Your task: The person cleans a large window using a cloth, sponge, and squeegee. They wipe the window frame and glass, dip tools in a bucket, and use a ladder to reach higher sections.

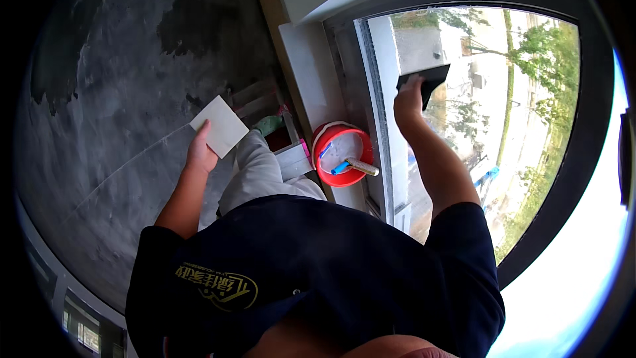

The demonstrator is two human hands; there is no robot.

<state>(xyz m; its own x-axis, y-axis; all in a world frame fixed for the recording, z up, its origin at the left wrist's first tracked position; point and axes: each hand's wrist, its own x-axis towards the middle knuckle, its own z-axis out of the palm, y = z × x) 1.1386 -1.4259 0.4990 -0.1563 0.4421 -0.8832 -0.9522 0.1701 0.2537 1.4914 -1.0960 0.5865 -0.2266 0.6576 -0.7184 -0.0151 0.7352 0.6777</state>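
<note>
Clear window glass (493,122) stands right of a red plastic bucket (324,174); my left hand (201,152) grips a square cream pad (224,127), right hand (409,98) a black sheet (432,81); slackening could drop either.

Left hand (201,152) and right hand (409,99) are gripping, well apart.
The left thumb (205,130) is pointing forward; both bare forearms (441,159) are slanting inward.

Daylight glares through the windowpane (490,126), washing it pale; the grey floor (146,126) lies dim; fisheye distortion bows the window frame (593,93).
</note>
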